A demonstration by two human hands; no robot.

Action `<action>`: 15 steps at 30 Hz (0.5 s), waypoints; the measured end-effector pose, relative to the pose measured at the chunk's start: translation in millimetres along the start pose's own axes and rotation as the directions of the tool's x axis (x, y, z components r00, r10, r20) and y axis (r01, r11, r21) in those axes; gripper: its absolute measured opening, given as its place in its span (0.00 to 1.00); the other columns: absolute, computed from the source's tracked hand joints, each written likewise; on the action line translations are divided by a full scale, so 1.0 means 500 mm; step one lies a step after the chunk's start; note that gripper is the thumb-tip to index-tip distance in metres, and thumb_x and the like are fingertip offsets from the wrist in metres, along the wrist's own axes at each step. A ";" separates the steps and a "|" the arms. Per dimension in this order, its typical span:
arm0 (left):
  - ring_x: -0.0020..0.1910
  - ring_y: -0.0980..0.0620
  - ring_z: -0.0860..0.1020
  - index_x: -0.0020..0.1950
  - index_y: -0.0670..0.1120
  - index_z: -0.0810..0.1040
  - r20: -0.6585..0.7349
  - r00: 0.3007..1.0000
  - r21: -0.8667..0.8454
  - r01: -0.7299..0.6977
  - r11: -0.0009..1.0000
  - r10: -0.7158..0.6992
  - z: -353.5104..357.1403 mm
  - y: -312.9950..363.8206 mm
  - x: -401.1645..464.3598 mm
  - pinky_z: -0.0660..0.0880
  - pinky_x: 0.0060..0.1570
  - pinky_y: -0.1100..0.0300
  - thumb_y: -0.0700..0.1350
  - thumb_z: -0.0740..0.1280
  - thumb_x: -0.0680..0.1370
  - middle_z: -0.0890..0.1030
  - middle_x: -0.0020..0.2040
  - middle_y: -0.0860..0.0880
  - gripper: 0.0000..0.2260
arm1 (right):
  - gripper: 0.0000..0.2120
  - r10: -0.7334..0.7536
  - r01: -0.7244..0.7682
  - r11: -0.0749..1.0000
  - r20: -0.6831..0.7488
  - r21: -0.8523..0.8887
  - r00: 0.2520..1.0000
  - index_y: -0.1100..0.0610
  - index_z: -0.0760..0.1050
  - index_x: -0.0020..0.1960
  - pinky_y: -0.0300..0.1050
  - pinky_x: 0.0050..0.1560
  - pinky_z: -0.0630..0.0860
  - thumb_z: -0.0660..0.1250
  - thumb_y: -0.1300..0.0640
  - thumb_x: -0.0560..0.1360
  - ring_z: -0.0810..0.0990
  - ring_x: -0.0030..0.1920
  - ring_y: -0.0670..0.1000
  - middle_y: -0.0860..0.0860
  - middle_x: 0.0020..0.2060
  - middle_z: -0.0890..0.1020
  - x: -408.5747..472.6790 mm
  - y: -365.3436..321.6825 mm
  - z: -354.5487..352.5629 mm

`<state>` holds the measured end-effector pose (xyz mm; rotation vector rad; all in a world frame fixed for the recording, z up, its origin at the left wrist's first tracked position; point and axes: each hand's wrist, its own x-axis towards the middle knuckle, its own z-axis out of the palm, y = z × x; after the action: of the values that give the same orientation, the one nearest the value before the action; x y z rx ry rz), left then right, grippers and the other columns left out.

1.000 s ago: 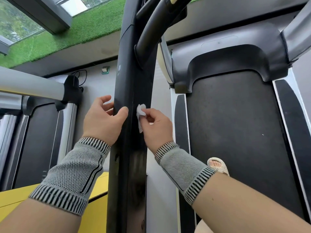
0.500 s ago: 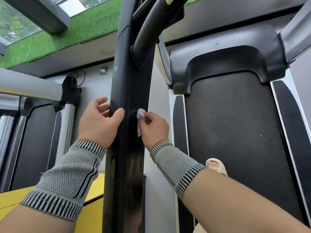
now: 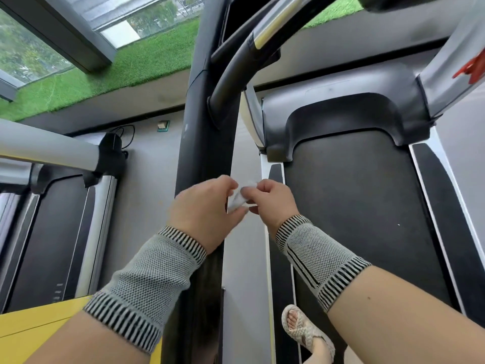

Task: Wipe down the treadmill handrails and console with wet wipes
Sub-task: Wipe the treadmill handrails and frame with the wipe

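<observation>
Wet wipe (image 3: 240,197) pinched between both hands, held just off the black handrail upright (image 3: 204,143).

Both hands have come together in front of the upright: the left hand (image 3: 202,208) curls its fingers round one side of the small crumpled wipe, and the right hand (image 3: 271,198) pinches the other side, so the wipe touches no part of the treadmill. A second ago the left hand lay flat on the upright while the right hand rubbed the wipe against it; now both are off it, probably to refold the wipe. I judge the task partly done: this lower stretch has been wiped, while the curved grip bar (image 3: 236,67) above and the console, out of view, seem left.
</observation>
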<state>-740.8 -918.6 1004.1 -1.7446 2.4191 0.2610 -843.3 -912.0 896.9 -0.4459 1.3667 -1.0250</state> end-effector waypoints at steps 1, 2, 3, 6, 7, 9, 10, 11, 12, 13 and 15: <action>0.51 0.57 0.78 0.62 0.54 0.72 0.051 0.999 0.031 -0.002 1.000 0.000 0.001 0.012 0.001 0.71 0.49 0.64 0.59 0.67 0.74 0.79 0.53 0.58 0.19 | 0.07 0.008 -0.010 0.999 0.043 0.044 0.999 0.60 0.74 0.37 0.49 0.44 0.81 0.70 0.59 0.70 0.80 0.38 0.51 0.52 0.36 0.79 -0.007 -0.011 -0.004; 0.51 0.57 0.78 0.62 0.54 0.72 0.071 0.997 0.027 0.011 1.000 -0.013 0.002 0.021 0.003 0.72 0.49 0.63 0.59 0.67 0.75 0.79 0.53 0.58 0.19 | 0.07 0.011 -0.017 0.997 0.077 0.080 0.997 0.60 0.74 0.37 0.46 0.41 0.80 0.70 0.60 0.72 0.80 0.37 0.50 0.52 0.35 0.79 -0.014 -0.019 -0.009; 0.50 0.57 0.79 0.61 0.53 0.73 0.074 0.997 -0.006 0.036 0.999 -0.035 0.002 0.027 0.007 0.72 0.48 0.63 0.58 0.67 0.75 0.80 0.52 0.57 0.17 | 0.06 0.012 -0.024 0.993 0.105 0.114 0.994 0.61 0.74 0.39 0.44 0.40 0.79 0.69 0.61 0.73 0.79 0.37 0.50 0.52 0.34 0.79 -0.019 -0.024 -0.014; 0.46 0.55 0.80 0.54 0.52 0.77 0.043 0.993 -0.128 0.115 0.985 -0.110 0.009 0.028 0.018 0.74 0.48 0.62 0.52 0.67 0.76 0.83 0.46 0.56 0.09 | 0.06 0.047 -0.104 0.949 0.192 0.299 0.980 0.64 0.76 0.46 0.43 0.39 0.76 0.67 0.61 0.74 0.78 0.36 0.51 0.55 0.36 0.80 -0.024 -0.031 -0.027; 0.45 0.55 0.80 0.52 0.51 0.78 0.039 0.989 -0.173 0.148 0.974 -0.144 0.010 0.025 0.022 0.75 0.47 0.61 0.50 0.67 0.76 0.82 0.44 0.55 0.06 | 0.05 0.063 -0.141 0.917 0.213 0.374 0.975 0.63 0.77 0.46 0.43 0.39 0.75 0.67 0.61 0.74 0.78 0.36 0.51 0.55 0.37 0.80 -0.026 -0.034 -0.030; 0.42 0.56 0.78 0.48 0.51 0.79 0.019 0.979 -0.248 0.199 0.948 -0.201 0.010 0.020 0.028 0.72 0.44 0.64 0.47 0.66 0.76 0.80 0.40 0.57 0.04 | 0.05 0.087 -0.174 0.878 0.209 0.445 0.974 0.60 0.77 0.48 0.44 0.39 0.75 0.67 0.60 0.74 0.77 0.37 0.51 0.54 0.39 0.80 -0.025 -0.035 -0.033; 0.40 0.58 0.77 0.47 0.50 0.79 0.007 0.975 -0.280 0.213 0.936 -0.220 0.009 0.017 0.030 0.70 0.42 0.66 0.46 0.66 0.76 0.78 0.38 0.58 0.03 | 0.07 0.096 -0.174 0.886 0.198 0.430 0.975 0.59 0.77 0.51 0.44 0.41 0.75 0.67 0.60 0.74 0.78 0.38 0.51 0.54 0.41 0.81 -0.023 -0.032 -0.035; 0.39 0.59 0.75 0.47 0.50 0.78 0.000 0.973 -0.304 0.220 0.927 -0.231 0.010 0.013 0.032 0.68 0.39 0.69 0.45 0.66 0.76 0.77 0.37 0.59 0.03 | 0.10 0.107 -0.181 0.897 0.198 0.404 0.974 0.58 0.76 0.55 0.46 0.44 0.76 0.67 0.60 0.74 0.78 0.40 0.52 0.54 0.44 0.81 -0.021 -0.026 -0.035; 0.38 0.60 0.74 0.47 0.50 0.78 -0.005 0.972 -0.315 0.221 0.923 -0.234 0.011 0.009 0.031 0.66 0.37 0.70 0.44 0.65 0.76 0.76 0.37 0.60 0.02 | 0.11 0.116 -0.194 0.905 0.217 0.379 0.969 0.58 0.76 0.57 0.49 0.49 0.77 0.67 0.61 0.74 0.79 0.43 0.53 0.55 0.46 0.81 -0.021 -0.021 -0.035; 0.38 0.60 0.75 0.47 0.51 0.77 -0.008 0.973 -0.310 0.216 0.926 -0.229 0.012 0.007 0.030 0.66 0.36 0.71 0.44 0.65 0.77 0.76 0.37 0.60 0.02 | 0.12 0.117 -0.206 0.906 0.249 0.371 0.961 0.59 0.76 0.57 0.53 0.55 0.77 0.68 0.61 0.74 0.79 0.46 0.54 0.56 0.47 0.82 -0.021 -0.019 -0.032; 0.41 0.57 0.77 0.47 0.52 0.77 -0.030 0.978 -0.274 0.192 0.942 -0.208 0.012 0.001 0.025 0.70 0.40 0.67 0.45 0.66 0.77 0.77 0.38 0.59 0.03 | 0.09 0.098 -0.208 0.895 0.281 0.395 0.955 0.62 0.78 0.54 0.60 0.61 0.74 0.68 0.64 0.74 0.80 0.49 0.57 0.59 0.49 0.82 -0.023 -0.014 -0.023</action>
<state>-745.3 -928.6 995.3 -2.1236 2.3094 0.5443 -855.1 -903.2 906.7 -0.1334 0.9013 -1.0553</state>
